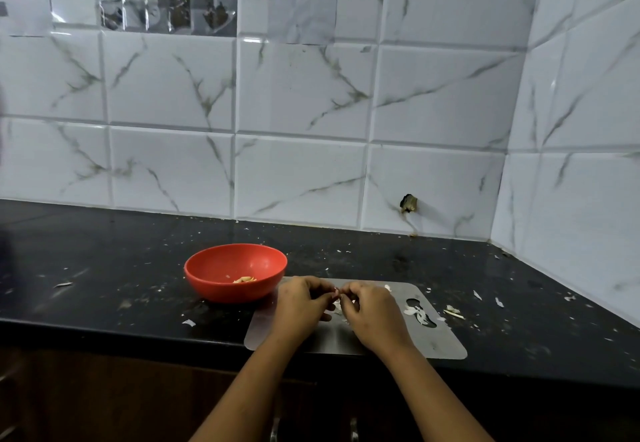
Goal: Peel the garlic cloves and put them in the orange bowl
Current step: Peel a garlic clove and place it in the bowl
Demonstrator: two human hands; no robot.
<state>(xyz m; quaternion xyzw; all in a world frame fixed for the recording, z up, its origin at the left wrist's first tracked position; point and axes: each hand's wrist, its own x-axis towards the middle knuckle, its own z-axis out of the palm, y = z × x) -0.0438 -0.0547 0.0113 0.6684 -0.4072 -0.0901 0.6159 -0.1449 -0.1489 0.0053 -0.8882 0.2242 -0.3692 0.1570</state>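
An orange bowl (221,268) stands on the black counter with a few peeled garlic cloves (244,279) in its bottom. To its right lies a steel cutting board (429,341). Over the board my left hand (302,303) and my right hand (372,313) meet fingertip to fingertip, both pinching a small garlic clove (337,292) that is mostly hidden between the fingers. White garlic skins (414,311) lie on the board by its handle hole.
The black counter (104,268) is strewn with bits of garlic skin, with more scraps (453,311) right of the board. Tiled walls close off the back and right side. The counter's front edge runs just under the board, with cabinet doors below.
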